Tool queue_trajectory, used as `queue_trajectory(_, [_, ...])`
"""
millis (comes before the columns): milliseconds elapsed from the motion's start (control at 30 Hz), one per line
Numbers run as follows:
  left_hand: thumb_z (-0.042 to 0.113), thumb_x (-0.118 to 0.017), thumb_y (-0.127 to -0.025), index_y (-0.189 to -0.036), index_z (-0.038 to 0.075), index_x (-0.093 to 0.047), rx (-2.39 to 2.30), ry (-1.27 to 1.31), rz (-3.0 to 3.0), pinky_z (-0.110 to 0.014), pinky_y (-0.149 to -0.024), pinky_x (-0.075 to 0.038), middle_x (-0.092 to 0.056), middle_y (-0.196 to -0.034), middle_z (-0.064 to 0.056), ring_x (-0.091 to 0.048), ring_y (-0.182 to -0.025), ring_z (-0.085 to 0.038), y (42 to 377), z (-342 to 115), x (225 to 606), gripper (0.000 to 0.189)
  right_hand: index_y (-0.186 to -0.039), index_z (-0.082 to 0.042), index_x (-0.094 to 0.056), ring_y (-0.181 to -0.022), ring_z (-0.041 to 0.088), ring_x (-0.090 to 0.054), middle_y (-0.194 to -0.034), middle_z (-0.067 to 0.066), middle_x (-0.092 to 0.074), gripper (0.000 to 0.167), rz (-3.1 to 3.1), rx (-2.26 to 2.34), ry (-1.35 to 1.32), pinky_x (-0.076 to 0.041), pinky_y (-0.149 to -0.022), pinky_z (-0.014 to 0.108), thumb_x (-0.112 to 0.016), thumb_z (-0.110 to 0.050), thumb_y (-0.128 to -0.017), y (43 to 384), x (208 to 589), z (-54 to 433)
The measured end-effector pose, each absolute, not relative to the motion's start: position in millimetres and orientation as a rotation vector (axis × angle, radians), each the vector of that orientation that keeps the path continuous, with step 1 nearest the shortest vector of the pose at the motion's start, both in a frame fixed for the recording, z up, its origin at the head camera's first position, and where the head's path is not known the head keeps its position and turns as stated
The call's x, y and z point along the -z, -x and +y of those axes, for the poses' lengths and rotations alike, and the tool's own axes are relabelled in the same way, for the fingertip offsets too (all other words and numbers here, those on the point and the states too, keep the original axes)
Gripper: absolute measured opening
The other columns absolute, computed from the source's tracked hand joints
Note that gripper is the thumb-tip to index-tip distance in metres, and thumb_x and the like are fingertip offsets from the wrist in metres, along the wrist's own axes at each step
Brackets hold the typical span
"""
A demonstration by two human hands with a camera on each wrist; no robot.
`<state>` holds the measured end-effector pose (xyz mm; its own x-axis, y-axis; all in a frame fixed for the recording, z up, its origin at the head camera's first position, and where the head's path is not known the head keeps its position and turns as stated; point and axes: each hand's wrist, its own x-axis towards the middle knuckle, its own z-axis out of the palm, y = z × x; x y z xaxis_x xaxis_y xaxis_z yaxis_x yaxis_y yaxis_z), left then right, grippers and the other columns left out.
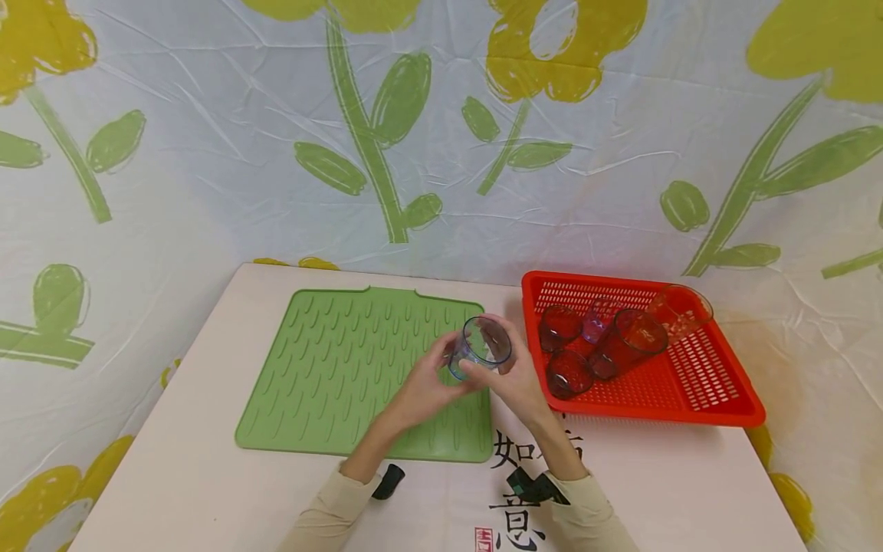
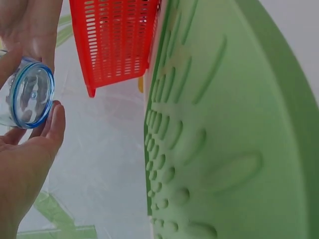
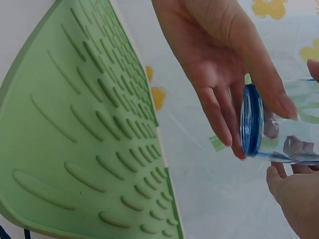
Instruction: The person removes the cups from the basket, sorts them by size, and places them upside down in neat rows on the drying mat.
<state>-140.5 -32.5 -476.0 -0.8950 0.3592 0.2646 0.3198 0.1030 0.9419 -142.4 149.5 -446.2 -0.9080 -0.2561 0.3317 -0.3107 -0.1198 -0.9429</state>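
Holding a glass [image 1: 485, 340] with left hand [image 1: 429, 387] and right hand [image 1: 516, 376] in curled grip, near right edge of mat [image 1: 366, 383]. Could slip from loosening too early.

The right wrist view's edge crops the glass [image 3: 279, 142]; the left's crops the basket [image 2: 117, 45]. The right forearm [image 1: 557, 448] partly hides lettering [image 1: 524, 451].

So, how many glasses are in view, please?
6. The held glass is in the left hand and right hand. In the red basket: rear-left glass, front-left glass, rear-right glass, and, between these, purple glass and long glass. Others may be hidden.
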Motion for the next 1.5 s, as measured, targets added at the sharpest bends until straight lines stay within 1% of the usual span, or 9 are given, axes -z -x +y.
queue_trajectory(133, [0.020, -0.084, -0.089, -0.154, 0.016, -0.042, -1.961, -0.683, 2.278, -0.043, -0.114, -0.041, -0.054, -0.148, -0.002, -0.050, -0.137, -0.019, 140, -39, 476, 0.077, -0.151, 0.002, -0.038, -0.142, 0.031, -0.042, -0.147, 0.021, -0.048, 0.073, -2.066, -2.247, -0.681, -0.030, -0.121, 0.035, -0.074, 0.007, -0.088, 143, 447, 151])
queue_trajectory(233, [0.018, -0.084, -0.089, -0.153, 0.020, -0.044, -1.996, -0.680, 2.239, -0.044, -0.112, -0.043, -0.051, -0.147, -0.002, -0.051, -0.135, -0.022, 141, -43, 476, 0.075, -0.154, -0.002, -0.035, -0.141, 0.029, -0.043, -0.148, 0.017, -0.047, 0.075, -2.123, -2.251, -0.642, -0.038, -0.116, 0.033, -0.074, 0.001, -0.090, 143, 448, 151])
queue_trajectory(367, [0.009, -0.083, -0.088, -0.151, 0.017, -0.046, -2.072, -0.706, 2.155, -0.046, -0.109, -0.046, -0.047, -0.146, -0.010, -0.051, -0.132, -0.030, 144, -50, 475, 0.073, -0.157, -0.009, -0.033, -0.140, 0.031, -0.041, -0.152, 0.014, -0.043, 0.075, -2.189, -2.229, -0.622, -0.043, -0.109, 0.028, -0.073, -0.006, -0.093, 143, 448, 152])
queue_trajectory(533, [0.007, -0.081, -0.089, -0.150, 0.015, -0.048, -2.103, -0.717, 2.101, -0.043, -0.109, -0.047, -0.045, -0.146, -0.010, -0.049, -0.131, -0.031, 145, -60, 471, 0.070, -0.157, -0.015, -0.035, -0.137, 0.040, -0.041, -0.149, 0.018, -0.044, 0.072, -2.164, -2.261, -0.680, -0.043, -0.109, 0.032, -0.070, -0.006, -0.095, 144, 451, 151])
queue_trajectory(767, [0.011, -0.080, -0.091, -0.150, 0.013, -0.047, -2.079, -0.712, 2.161, -0.041, -0.113, -0.042, -0.049, -0.143, -0.007, -0.049, -0.133, -0.028, 147, -73, 464, 0.068, -0.156, -0.008, -0.034, -0.132, 0.042, -0.047, -0.148, 0.020, -0.045, 0.067, -2.158, -2.319, -0.703, -0.051, -0.101, 0.032, -0.066, -0.004, -0.098, 143, 454, 148])
queue_trajectory(1033, [0.013, -0.077, -0.095, -0.150, 0.016, -0.050, -2.073, -0.724, 2.183, -0.039, -0.115, -0.040, -0.051, -0.143, -0.006, -0.047, -0.134, -0.024, 153, -84, 458, 0.062, -0.149, -0.009, -0.041, -0.124, 0.035, -0.054, -0.141, 0.020, -0.048, 0.057, -2.237, -2.315, -0.701, -0.054, -0.095, 0.033, -0.068, -0.010, -0.098, 144, 455, 144])
queue_trajectory(1167, [0.015, -0.075, -0.096, -0.150, 0.017, -0.051, -2.049, -0.731, 2.192, -0.038, -0.116, -0.039, -0.049, -0.145, -0.004, -0.046, -0.137, -0.023, 156, -88, 452, 0.059, -0.150, -0.008, -0.040, -0.130, 0.042, -0.050, -0.145, 0.024, -0.046, 0.060, -2.246, -2.325, -0.754, -0.051, -0.102, 0.035, -0.071, -0.011, -0.098, 146, 456, 144])
queue_trajectory(1367, [0.015, -0.076, -0.095, -0.148, 0.017, -0.054, -2.023, -0.752, 2.213, -0.043, -0.116, -0.039, -0.053, -0.143, -0.006, -0.051, -0.132, -0.024, 160, -92, 444, 0.057, -0.151, -0.009, -0.039, -0.139, 0.037, -0.047, -0.149, 0.018, -0.047, 0.067, -2.353, -2.214, -0.827, -0.035, -0.116, 0.057, -0.076, -0.012, -0.094, 151, 456, 138])
queue_trajectory(1500, [0.014, -0.079, -0.093, -0.146, 0.016, -0.057, -1.959, -0.764, 2.282, -0.045, -0.114, -0.041, -0.056, -0.139, -0.005, -0.055, -0.127, -0.022, 163, -94, 442, 0.058, -0.150, -0.015, -0.041, -0.134, 0.026, -0.051, -0.144, 0.008, -0.051, 0.071, -2.476, -2.093, -0.802, -0.038, -0.115, 0.051, -0.080, -0.016, -0.091, 155, 455, 131])
